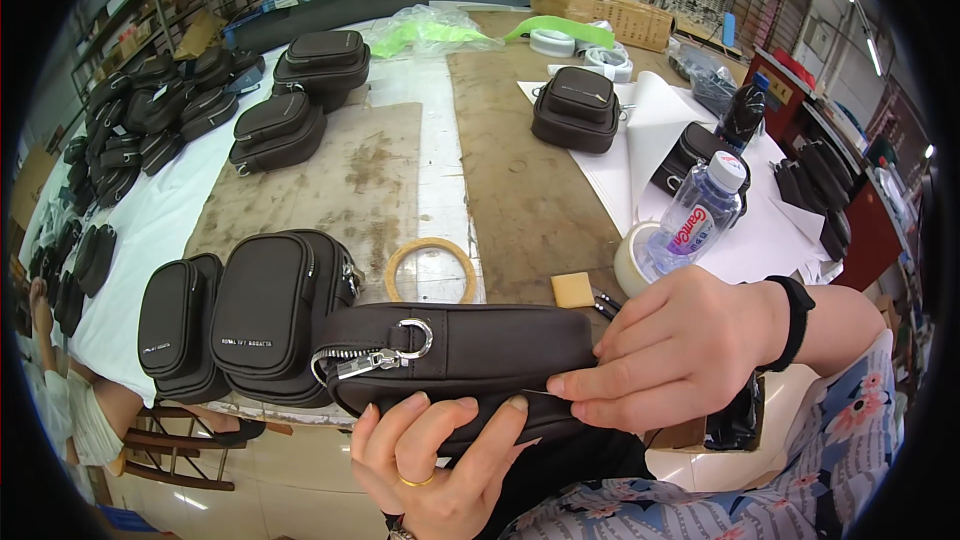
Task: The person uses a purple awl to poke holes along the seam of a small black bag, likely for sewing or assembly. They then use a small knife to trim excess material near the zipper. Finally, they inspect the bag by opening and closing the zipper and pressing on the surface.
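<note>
Right in front of me, a dark brown leather-like bag (500, 340) lies on its side. It has a silver zipper with a pull (368, 364) and a metal D-ring (415, 338) at its left end. My left hand (440, 460), with a gold ring on one finger, grips the bag from below, its fingers bent against the near side. At the bag's right end my right hand (670, 350) is closed, thumb and fingertips pinching a thin, pale sliver (545, 395) against the seam. What this sliver is, I cannot make out.
Two similar bags (265, 315) stand to the left. Beyond lie a tape roll (432, 245), a yellow block (572, 290) and a clear bottle (695, 215) in a white roll (632, 265). More bags (578, 105) sit farther back; many are heaped at left (150, 110). Another person sits far left.
</note>
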Action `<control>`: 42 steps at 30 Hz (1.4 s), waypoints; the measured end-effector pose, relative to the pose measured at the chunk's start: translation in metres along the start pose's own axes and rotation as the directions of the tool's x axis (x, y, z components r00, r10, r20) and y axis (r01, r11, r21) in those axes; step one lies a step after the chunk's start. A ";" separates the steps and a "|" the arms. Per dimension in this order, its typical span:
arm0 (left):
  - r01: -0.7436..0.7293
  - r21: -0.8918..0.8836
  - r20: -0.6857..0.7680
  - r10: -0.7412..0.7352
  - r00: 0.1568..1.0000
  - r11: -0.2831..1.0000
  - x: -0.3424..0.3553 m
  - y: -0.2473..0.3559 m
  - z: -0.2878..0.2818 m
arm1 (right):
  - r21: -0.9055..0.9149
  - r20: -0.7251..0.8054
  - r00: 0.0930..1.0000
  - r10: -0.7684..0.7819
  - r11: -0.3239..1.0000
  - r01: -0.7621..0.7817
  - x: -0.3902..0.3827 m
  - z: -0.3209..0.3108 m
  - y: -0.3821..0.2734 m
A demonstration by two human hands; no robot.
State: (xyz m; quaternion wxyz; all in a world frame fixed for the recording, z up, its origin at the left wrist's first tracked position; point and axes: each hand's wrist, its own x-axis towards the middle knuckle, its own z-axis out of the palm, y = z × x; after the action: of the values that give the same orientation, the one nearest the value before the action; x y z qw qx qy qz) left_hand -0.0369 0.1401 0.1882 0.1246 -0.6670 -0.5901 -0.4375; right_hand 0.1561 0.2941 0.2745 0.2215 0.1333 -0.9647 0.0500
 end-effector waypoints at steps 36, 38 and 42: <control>0.081 0.119 0.047 -0.087 0.995 0.990 -0.005 0.002 0.008 | -0.401 -0.075 0.949 -0.307 0.880 0.253 -0.021 0.023 0.018; 0.062 0.076 0.036 -0.065 0.997 0.995 -0.002 0.003 0.006 | -0.339 -0.133 0.961 -0.244 0.922 0.187 -0.022 0.024 0.015; 0.020 0.000 0.024 -0.020 1.000 1.000 0.005 0.001 0.001 | -0.149 -0.158 0.975 -0.153 0.980 0.130 -0.021 0.018 0.014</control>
State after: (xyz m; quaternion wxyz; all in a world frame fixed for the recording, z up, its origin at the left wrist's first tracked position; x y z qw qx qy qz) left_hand -0.0357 0.1439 0.1916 0.1133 -0.6662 -0.5981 -0.4308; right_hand 0.1625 0.3098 0.2487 0.3142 0.1813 -0.9316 -0.0218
